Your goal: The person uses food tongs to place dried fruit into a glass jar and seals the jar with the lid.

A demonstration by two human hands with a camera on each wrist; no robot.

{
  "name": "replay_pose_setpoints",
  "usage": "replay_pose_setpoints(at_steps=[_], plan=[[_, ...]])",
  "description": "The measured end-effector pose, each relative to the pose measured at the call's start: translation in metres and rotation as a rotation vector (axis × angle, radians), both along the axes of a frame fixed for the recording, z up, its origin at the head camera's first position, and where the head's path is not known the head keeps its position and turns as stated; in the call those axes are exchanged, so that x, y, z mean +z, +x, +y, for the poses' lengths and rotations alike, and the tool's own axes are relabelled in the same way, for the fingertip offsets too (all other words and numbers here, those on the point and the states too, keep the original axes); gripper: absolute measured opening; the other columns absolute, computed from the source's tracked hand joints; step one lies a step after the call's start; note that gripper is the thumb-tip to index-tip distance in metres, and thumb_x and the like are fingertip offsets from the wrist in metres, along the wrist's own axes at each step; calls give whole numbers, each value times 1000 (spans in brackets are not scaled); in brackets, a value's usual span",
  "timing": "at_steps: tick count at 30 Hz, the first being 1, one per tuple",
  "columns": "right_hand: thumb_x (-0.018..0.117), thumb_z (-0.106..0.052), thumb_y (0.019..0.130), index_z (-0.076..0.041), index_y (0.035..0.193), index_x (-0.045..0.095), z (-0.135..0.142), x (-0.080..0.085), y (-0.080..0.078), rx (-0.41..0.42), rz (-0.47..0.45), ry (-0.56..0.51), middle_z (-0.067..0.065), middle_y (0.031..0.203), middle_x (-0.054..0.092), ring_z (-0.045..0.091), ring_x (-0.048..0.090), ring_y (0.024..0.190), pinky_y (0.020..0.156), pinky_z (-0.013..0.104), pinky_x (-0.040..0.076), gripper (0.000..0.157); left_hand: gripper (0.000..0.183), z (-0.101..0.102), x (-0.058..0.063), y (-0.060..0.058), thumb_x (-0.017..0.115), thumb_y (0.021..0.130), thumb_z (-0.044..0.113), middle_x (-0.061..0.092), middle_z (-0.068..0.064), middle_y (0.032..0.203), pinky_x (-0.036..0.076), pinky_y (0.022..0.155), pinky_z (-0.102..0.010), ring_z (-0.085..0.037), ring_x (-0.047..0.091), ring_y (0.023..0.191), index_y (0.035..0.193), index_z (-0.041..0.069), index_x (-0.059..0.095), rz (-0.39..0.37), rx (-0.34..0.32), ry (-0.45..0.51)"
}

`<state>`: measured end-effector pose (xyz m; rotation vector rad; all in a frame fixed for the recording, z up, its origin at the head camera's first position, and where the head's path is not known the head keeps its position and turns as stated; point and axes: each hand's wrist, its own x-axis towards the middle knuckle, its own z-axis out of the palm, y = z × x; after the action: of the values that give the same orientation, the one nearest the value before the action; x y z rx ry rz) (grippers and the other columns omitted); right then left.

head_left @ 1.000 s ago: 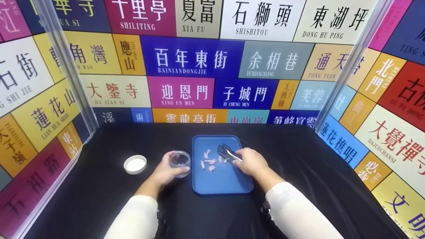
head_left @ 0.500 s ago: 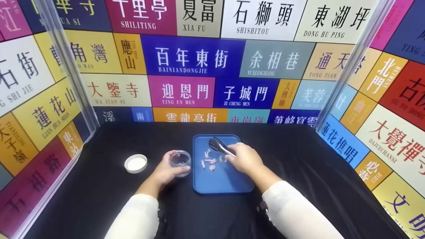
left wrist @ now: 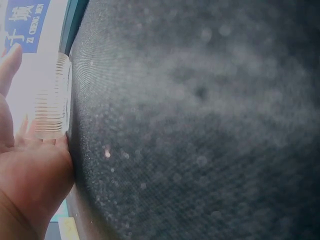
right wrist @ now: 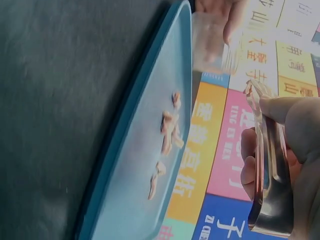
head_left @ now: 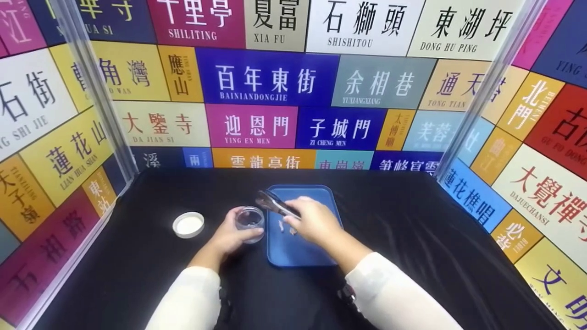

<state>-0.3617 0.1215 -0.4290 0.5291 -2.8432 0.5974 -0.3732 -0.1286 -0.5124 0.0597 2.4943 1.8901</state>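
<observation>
My left hand (head_left: 233, 233) grips a clear, open-topped jar (head_left: 250, 219) beside the tray; the left wrist view shows the jar's ribbed wall (left wrist: 52, 100) by the fingers. My right hand (head_left: 315, 222) holds metal tongs (right wrist: 271, 165) around their arms. Their far end hangs over the tray's left edge, close to the jar's mouth. In the right wrist view the tips are nearly together; I cannot tell whether a piece is between them. Several small pinkish pieces (right wrist: 169, 130) lie on the blue tray (head_left: 300, 254), some hidden in the head view by my right hand.
A white round lid (head_left: 189, 225) lies on the black cloth (head_left: 151, 275) to the left of the jar. Panels (head_left: 266, 78) with printed signs stand behind the table and along both sides, joined by clear corner posts (head_left: 486, 91).
My right hand has moved left with the tongs, from over the tray's middle to its left edge near the jar. My left hand and the jar have stayed in place.
</observation>
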Motion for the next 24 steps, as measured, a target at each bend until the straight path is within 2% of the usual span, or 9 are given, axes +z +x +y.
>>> replay_pose_setpoints(at_steps=[6,15,21,24], plan=[[76,-39,100,-30,134,74,-12,-3,4,24,-12,13,-3,113,75,19,70,100,93,43,59,35,98,0,0,0,94,81,29,56,-20,156,37,129,-53,-37,57,142,159,8,39,-2,-8,4],[76,-39,99,-29,134,74,-18,-4,5,52,19,32,-3,114,75,19,70,100,91,43,60,36,97,0,1,0,94,81,25,54,-21,158,38,128,-53,-37,55,144,158,6,38,-9,-8,39],[76,-40,100,-29,136,74,-23,-4,7,76,20,46,-3,116,75,19,72,103,92,43,61,38,98,0,3,1,93,81,19,54,-24,157,53,117,-50,-36,63,134,159,3,36,-13,-6,78],[76,-39,99,-29,136,74,-23,-5,8,77,22,43,-3,116,75,20,72,102,92,43,61,38,101,1,3,1,93,81,18,53,-25,156,56,112,-49,-36,64,131,161,3,34,-20,-8,102]])
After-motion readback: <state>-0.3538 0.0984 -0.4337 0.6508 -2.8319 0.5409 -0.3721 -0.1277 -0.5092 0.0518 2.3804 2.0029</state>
